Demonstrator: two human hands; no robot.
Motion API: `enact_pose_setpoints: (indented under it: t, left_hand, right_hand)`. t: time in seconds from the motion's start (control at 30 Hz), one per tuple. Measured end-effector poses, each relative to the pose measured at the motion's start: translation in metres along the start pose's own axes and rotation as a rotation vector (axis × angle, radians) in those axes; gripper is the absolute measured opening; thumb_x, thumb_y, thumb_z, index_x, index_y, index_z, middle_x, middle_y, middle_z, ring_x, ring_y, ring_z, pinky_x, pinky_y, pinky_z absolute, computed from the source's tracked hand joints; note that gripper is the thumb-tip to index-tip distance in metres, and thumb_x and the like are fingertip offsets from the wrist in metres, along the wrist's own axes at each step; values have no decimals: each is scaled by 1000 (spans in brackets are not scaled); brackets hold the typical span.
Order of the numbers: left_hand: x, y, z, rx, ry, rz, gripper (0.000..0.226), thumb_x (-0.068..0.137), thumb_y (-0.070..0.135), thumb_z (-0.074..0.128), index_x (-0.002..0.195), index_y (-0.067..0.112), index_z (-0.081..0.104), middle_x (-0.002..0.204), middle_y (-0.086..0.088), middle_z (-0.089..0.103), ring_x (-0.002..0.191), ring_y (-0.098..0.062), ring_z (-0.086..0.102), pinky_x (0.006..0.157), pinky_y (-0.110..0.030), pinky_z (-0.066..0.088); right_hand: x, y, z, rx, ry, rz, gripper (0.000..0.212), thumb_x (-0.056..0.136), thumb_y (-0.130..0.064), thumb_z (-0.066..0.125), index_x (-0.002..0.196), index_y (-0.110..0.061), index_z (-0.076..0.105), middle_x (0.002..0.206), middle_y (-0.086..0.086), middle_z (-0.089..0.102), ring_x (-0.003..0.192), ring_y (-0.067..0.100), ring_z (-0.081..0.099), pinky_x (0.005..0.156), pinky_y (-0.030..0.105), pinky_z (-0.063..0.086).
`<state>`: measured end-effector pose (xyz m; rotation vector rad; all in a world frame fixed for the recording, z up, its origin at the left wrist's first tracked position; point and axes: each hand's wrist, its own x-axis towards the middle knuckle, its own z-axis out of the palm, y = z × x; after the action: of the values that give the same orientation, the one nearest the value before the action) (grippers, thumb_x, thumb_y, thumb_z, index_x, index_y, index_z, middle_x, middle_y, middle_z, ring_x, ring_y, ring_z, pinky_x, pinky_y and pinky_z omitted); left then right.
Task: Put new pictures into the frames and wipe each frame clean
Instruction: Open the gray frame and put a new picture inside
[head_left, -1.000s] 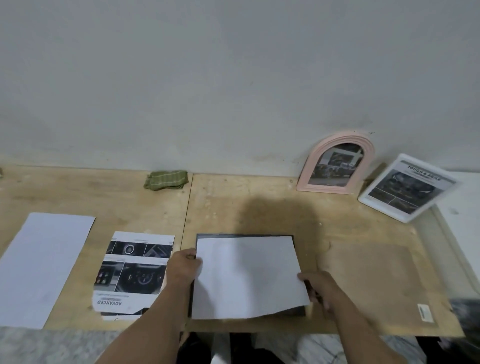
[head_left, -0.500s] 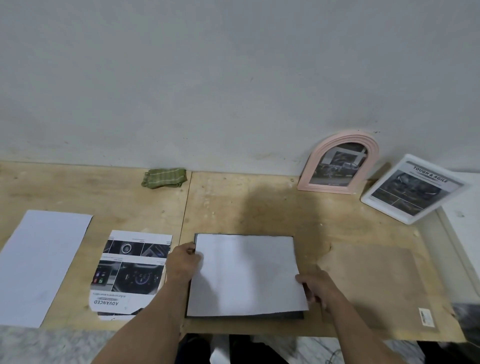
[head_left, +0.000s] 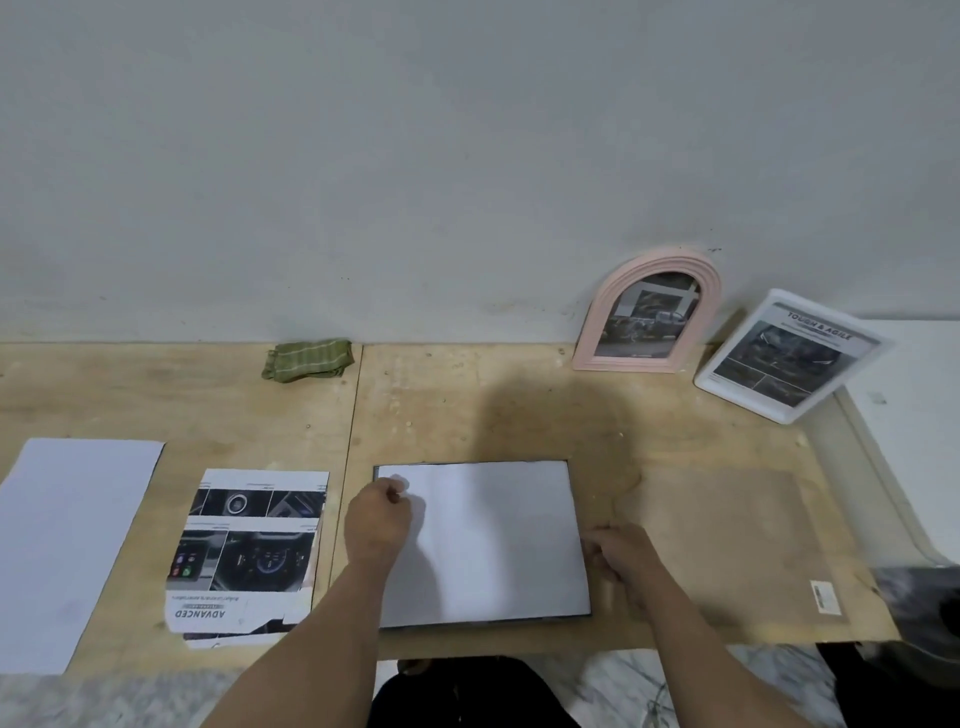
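A dark frame (head_left: 576, 540) lies face down on the plywood, and a white sheet (head_left: 498, 540) rests blank side up inside it, filling it almost to the edges. My left hand (head_left: 376, 525) presses on the sheet's left part with fingers curled. My right hand (head_left: 621, 558) rests at the frame's right edge, fingers bent against it. A printed picture (head_left: 247, 551) headed "ADVANCED" lies left of the frame. A folded green cloth (head_left: 307, 358) sits by the wall.
A blank white sheet (head_left: 72, 540) lies at far left. A pink arched frame (head_left: 652, 312) and a white frame (head_left: 789, 356) lean on the wall at back right. A brown backing board (head_left: 727, 545) lies right of the dark frame. The plywood's front edge (head_left: 519, 652) is close.
The white sheet, lifted and skewed at its lower right corner a second ago, now lies flat and square in the frame. My left hand has moved up onto the sheet.
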<state>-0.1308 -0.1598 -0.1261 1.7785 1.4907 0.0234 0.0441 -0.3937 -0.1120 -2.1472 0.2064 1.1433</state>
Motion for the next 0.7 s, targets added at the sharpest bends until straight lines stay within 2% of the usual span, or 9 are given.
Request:
enact_pose_setpoints:
  t: [0.07,0.17,0.23,0.3,0.37,0.47,0.53,0.6,0.7]
  left_hand:
    - [-5,10,10,10,-45,52,33,92,7,50,117,15,71,121,-5,71,110,-28,64,83,-26,43]
    - [-16,30,31,40,-135,139,29,91,10,54,113,17,73,116,-1,73,106,-25,65,80,-23,41]
    - [-29,46,48,80,-189,185,24,91,11,55,104,16,75,107,-1,75,95,-23,66,75,-24,43]
    - [-44,61,66,95,-242,219,23,91,12,54,97,16,75,98,0,75,83,-19,62,70,-25,45]
    - [-60,77,86,124,-283,256,22,91,15,53,96,18,74,93,2,74,79,-17,61,68,-24,44]
    - [-81,99,125,191,-352,282,22,89,19,52,85,14,72,81,-1,71,71,-16,58,64,-25,44]
    - [-95,116,145,236,-361,251,24,87,24,49,76,10,65,70,-4,64,66,-20,56,61,-28,47]
    - [-109,139,173,292,-384,204,23,88,31,49,86,13,64,81,-5,66,80,-27,64,69,-31,51]
    - [-123,161,201,404,-447,145,31,91,32,51,113,13,62,115,-10,68,109,-34,62,77,-30,41]
  right_hand:
    - [-4,5,-4,2,16,4,20,84,-3,58,66,-10,52,58,8,50,50,18,38,50,28,31]
    - [-7,18,-15,17,43,-34,10,84,-6,56,76,-11,59,60,10,49,50,17,38,50,27,29]
    - [-6,27,-28,15,64,-60,11,85,-6,54,82,-15,58,65,12,49,51,16,39,49,25,30]
    - [-1,36,-47,-3,97,-75,11,84,-8,55,75,-13,53,65,12,46,52,18,38,52,27,30]
    - [11,44,-72,-46,158,-97,15,81,-13,60,69,-12,50,63,11,48,57,19,42,58,30,31]
    - [33,61,-121,-114,234,-96,15,76,-16,63,62,-12,58,63,11,59,63,22,53,61,32,38]
    - [44,74,-154,-158,279,-74,11,77,-16,62,69,-9,64,72,14,65,71,27,59,65,32,42]
    - [54,91,-193,-202,335,-46,13,80,-25,62,81,-13,66,88,13,68,87,31,62,72,33,44]
    - [60,110,-231,-251,414,25,26,85,-39,57,97,-17,61,108,14,58,107,36,54,83,36,41]
